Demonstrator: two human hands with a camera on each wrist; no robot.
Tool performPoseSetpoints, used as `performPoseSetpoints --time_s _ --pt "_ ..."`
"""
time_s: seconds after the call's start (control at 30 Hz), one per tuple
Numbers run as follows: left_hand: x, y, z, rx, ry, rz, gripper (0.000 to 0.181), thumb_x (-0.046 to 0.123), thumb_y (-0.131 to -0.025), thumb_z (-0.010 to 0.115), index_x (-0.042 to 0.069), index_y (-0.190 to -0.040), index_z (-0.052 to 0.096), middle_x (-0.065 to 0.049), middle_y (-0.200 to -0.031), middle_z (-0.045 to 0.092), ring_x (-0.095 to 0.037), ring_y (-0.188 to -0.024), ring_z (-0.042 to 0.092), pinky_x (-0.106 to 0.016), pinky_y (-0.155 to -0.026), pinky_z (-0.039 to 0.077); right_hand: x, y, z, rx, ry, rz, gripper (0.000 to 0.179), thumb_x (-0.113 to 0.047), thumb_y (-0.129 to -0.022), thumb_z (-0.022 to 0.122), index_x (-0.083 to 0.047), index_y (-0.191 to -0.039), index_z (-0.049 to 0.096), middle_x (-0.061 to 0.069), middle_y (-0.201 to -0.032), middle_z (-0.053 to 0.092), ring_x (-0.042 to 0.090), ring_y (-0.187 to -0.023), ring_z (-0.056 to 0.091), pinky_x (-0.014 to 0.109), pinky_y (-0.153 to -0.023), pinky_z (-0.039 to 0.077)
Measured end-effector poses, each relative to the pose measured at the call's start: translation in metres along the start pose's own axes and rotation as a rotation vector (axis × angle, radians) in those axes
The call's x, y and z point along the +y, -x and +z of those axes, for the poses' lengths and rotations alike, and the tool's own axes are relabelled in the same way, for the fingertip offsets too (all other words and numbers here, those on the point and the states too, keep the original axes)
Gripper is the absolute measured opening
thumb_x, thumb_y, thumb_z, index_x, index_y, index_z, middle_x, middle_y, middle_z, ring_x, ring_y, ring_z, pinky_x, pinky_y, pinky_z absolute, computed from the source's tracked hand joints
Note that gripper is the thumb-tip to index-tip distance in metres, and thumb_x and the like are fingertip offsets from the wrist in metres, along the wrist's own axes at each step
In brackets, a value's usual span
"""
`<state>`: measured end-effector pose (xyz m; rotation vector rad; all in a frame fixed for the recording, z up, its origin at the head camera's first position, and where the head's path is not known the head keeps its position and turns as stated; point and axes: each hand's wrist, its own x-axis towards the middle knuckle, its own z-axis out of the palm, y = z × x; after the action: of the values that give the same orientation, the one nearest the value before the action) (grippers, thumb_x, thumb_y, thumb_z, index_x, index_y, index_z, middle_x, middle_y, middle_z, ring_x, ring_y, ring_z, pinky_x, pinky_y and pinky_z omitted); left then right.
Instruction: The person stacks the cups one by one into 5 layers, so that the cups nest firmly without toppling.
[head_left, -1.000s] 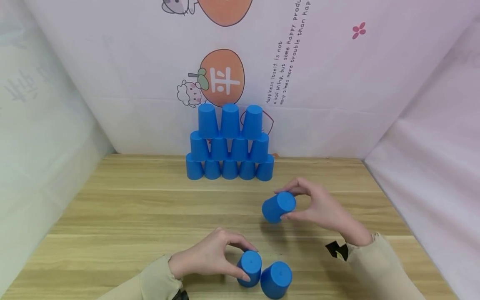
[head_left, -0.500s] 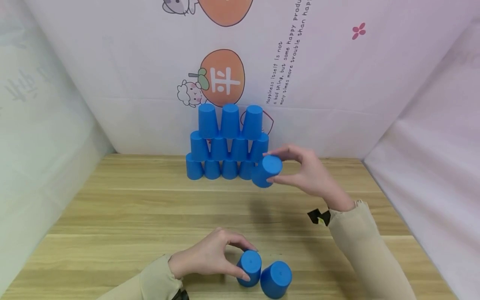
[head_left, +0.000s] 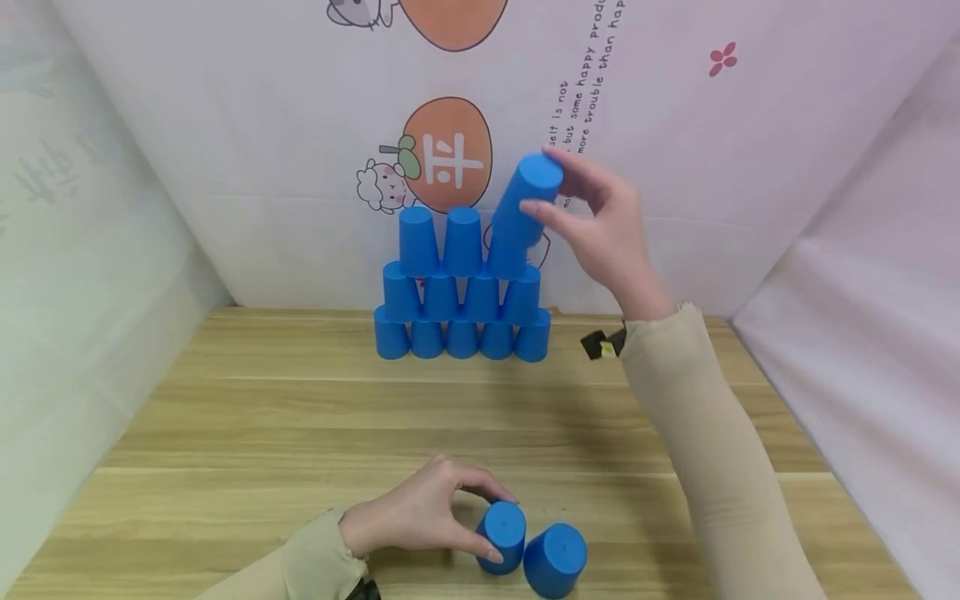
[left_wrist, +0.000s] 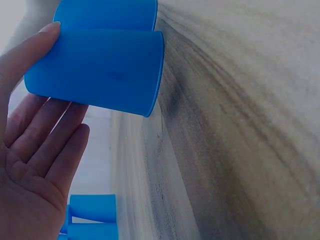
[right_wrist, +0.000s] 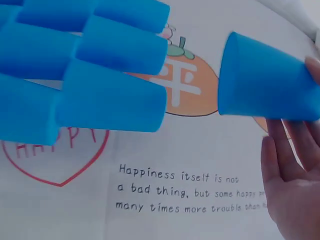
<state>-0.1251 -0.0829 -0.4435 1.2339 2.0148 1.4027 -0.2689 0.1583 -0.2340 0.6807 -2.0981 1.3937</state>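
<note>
My right hand (head_left: 609, 229) pinches an upside-down blue cup (head_left: 521, 200) between thumb and fingers, raised near the right end of a stack of blue cups (head_left: 461, 296). In the head view the held cup overlaps the top row's right cup (head_left: 507, 262); in the right wrist view a gap separates the held cup (right_wrist: 265, 80) from the stack's end cup (right_wrist: 115, 97). Low at the front, my left hand (head_left: 416, 510) grips another upside-down blue cup (head_left: 501, 533) standing on the table. Just right of it stands a further blue cup (head_left: 555, 562).
The stack has three rows of inverted cups, narrowing upward, at the back of the wooden table (head_left: 300, 425). Close behind it hangs a white printed cloth (head_left: 285, 167). Pale cloth sides (head_left: 90, 250) flank the table.
My right hand has carried its cup from mid-table back and up to the top row's height. The left hand and the two front cups stay in place.
</note>
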Motion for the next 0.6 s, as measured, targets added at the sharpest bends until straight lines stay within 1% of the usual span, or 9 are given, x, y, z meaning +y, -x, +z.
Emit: performPoseSetpoints --time_s 0.07,0.17,0.3,0.43,0.6 --pt "0.000 0.000 0.000 0.001 -0.007 0.005 0.046 0.027 -0.085 0.086 0.012 -0.126 0.070 0.015 -0.117 0.070 -0.003 -0.110 0.064 -0.034 -0.099 0.051 0.000 -0.013 0.004 0.025 0.013 0.045 0.058 -0.026 -0.090 0.081 -0.023 -0.144 0.060 -0.003 -0.130 0.067 0.015 -0.114 0.063 0.033 -0.102 0.049" --pt "0.000 -0.001 0.001 0.001 -0.013 0.013 0.047 0.027 -0.085 0.086 0.011 -0.126 0.070 0.014 -0.117 0.070 -0.003 -0.110 0.064 -0.035 -0.098 0.052 0.004 -0.028 0.010 0.029 0.033 0.104 0.061 -0.034 -0.091 0.079 -0.026 -0.147 0.057 -0.005 -0.132 0.066 0.014 -0.115 0.063 0.032 -0.102 0.048" --pt "0.000 -0.001 0.001 -0.001 -0.012 0.011 0.047 0.027 -0.085 0.086 0.010 -0.126 0.070 0.014 -0.117 0.070 -0.003 -0.110 0.064 -0.036 -0.099 0.052 0.012 -0.043 0.019 -0.011 0.026 0.152 0.062 -0.037 -0.091 0.078 -0.025 -0.148 0.055 -0.006 -0.136 0.064 0.013 -0.119 0.061 0.029 -0.102 0.048" --pt "0.000 -0.001 0.001 0.000 -0.009 0.006 0.048 0.026 -0.084 0.087 0.010 -0.126 0.070 0.014 -0.117 0.070 -0.003 -0.111 0.064 -0.036 -0.099 0.052 0.017 -0.052 0.027 -0.052 0.019 0.197 0.064 -0.039 -0.091 0.078 -0.026 -0.149 0.054 -0.006 -0.139 0.061 0.012 -0.123 0.060 0.027 -0.103 0.047" --pt "-0.001 -0.001 0.001 0.005 -0.023 0.011 0.047 0.027 -0.084 0.087 0.011 -0.126 0.070 0.014 -0.118 0.070 -0.003 -0.111 0.064 -0.034 -0.098 0.052 0.020 -0.058 0.035 -0.102 0.066 0.268 0.067 -0.044 -0.090 0.077 -0.031 -0.151 0.051 -0.008 -0.143 0.058 0.013 -0.126 0.058 0.030 -0.103 0.047"
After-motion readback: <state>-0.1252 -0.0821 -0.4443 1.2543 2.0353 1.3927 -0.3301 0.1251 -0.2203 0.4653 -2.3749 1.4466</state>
